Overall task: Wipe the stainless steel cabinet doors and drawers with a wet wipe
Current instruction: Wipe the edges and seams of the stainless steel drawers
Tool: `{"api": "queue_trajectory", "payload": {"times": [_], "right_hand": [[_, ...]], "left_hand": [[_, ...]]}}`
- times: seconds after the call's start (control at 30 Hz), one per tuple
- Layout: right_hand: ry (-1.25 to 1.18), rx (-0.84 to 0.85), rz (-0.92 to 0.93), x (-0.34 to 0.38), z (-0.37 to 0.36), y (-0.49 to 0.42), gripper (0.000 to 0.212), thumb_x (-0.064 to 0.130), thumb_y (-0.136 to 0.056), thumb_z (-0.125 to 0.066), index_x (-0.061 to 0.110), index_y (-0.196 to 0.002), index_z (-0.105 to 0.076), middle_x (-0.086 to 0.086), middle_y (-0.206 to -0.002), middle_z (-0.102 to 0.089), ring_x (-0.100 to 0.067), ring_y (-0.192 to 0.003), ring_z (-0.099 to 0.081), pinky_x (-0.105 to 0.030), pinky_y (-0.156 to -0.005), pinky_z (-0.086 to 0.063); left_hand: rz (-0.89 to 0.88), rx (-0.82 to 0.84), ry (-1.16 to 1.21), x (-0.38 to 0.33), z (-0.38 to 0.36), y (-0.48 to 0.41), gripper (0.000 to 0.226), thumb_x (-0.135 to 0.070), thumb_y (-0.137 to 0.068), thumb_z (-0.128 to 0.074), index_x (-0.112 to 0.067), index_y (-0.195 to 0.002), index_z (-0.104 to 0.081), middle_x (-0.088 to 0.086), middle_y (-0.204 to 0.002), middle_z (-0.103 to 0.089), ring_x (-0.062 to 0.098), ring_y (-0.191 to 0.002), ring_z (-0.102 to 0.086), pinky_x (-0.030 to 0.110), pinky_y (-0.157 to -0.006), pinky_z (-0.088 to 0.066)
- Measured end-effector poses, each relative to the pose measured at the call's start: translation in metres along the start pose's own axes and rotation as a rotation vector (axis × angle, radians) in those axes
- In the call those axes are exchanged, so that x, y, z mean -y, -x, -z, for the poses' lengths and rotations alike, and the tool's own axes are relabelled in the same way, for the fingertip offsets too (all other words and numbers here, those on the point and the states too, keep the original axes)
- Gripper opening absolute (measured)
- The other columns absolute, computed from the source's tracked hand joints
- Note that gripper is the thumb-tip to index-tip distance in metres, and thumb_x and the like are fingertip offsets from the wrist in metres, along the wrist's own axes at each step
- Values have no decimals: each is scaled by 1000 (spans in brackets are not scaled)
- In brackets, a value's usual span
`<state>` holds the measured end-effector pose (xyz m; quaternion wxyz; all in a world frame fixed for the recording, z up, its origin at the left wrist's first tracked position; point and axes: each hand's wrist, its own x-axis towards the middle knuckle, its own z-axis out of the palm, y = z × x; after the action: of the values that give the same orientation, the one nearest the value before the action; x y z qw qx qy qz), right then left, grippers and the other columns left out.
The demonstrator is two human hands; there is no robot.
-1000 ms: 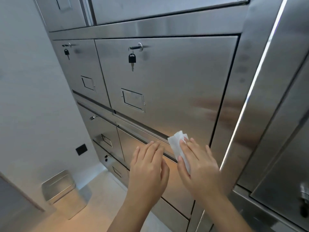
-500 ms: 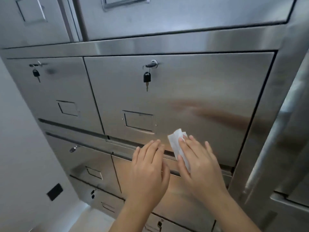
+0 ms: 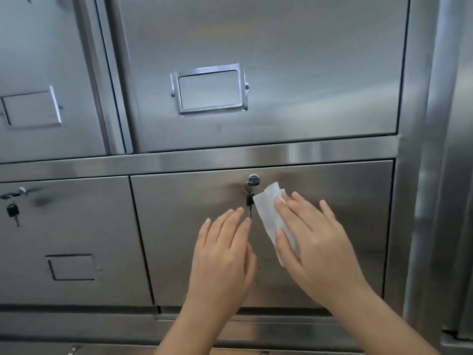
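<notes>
On the steel cabinet [image 3: 422, 175] front, lower right drawer [image 3: 179, 239]: shut, flush in its frame, contents hidden. Lock [image 3: 253, 179] at top centre, with a black-headed key [image 3: 249, 201] hanging from it on a ring. Left drawer [image 3: 76, 221] beside it is also shut, and a second key [image 3: 12, 210] dangles from its own lock. An outlined label frame [image 3: 71, 267] sits low on its face, blurred. Above the cross rail is a larger upper door [image 3: 307, 73], closed, carrying a bright chrome label holder [image 3: 210, 89].

Wipe [image 3: 266, 208]: white, thin, folded into a rumpled strip. It lies flat on the lower right drawer's face just right of the key, top corner poking up beside the lock. Its left edge may touch the key; too close to call.

Right hand [image 3: 314, 242] lies flat over the wipe, fingers straight and spread, thumb and forefinger on the cloth, pressing it to the steel rather than gripping it. Left hand [image 3: 222, 254] is just left of it, fingertips below the key, fingers straight and close together, holding nothing. Whether its palm touches the drawer cannot be told from this angle.

Steel is brushed, with a soft streaky sheen. A dark smudge shows near the left drawer's lock.
</notes>
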<state>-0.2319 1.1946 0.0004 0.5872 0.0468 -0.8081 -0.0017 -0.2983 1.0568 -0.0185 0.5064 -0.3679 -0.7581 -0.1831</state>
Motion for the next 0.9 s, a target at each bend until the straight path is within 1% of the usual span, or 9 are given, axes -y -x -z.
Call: {"api": "queue_trajectory", "payload": {"times": [0.13, 0.33, 0.5, 0.6, 0.7, 0.9], "right_hand": [[-20, -40, 39, 15, -20, -27, 45, 24, -86, -40, -1, -114, -64, -13, -117, -64, -29, -110, -60, -55, -89, -45], [-38, -119, 90, 33, -67, -79, 46, 24, -83, -42, -3, -112, -65, -15, -115, -65, -31, -108, -62, -56, -86, -49], [1, -193, 153, 39, -97, -125, 46, 24, -83, -41, -1, -113, -65, -13, -114, -66, -31, -108, -62, -56, -91, -43], [28, -249, 168, 41, -107, -149, 47, 24, -83, -41, -1, -116, -63, -13, -116, -65, -30, -110, -60, -54, -95, -40], [55, -303, 192, 45, -112, -167, 47, 23, -82, -41, -1, -115, -63, -13, -115, -65, -30, -109, -61, -53, -95, -40], [109, -334, 294, 66, -117, -199, 47, 22, -82, -40, -1, -118, -61, -14, -119, -63, -32, -112, -59, -54, -95, -40]], "left_hand": [[-15, -58, -46, 34, 0, -18, 40, -16, -81, -40, -2, -105, -68, 13, -117, -64, 28, -108, -61, 52, -93, -46], [-57, -169, -136, 94, 3, -54, 38, -13, -79, -41, -1, -103, -68, 14, -118, -63, 30, -107, -62, 51, -93, -46], [-96, -244, -206, 141, 7, -87, 38, -12, -79, -42, 1, -104, -67, 15, -122, -61, 32, -110, -60, 53, -90, -47], [-103, -284, -245, 164, 11, -99, 38, -11, -80, -42, 1, -106, -67, 15, -124, -59, 33, -111, -58, 53, -89, -47], [-111, -329, -256, 182, 14, -109, 39, -12, -80, -42, 1, -107, -66, 15, -126, -58, 33, -112, -57, 52, -90, -47], [-98, -412, -233, 215, 27, -125, 37, -12, -79, -42, 1, -105, -66, 16, -127, -57, 33, -112, -57, 52, -92, -46]]}}
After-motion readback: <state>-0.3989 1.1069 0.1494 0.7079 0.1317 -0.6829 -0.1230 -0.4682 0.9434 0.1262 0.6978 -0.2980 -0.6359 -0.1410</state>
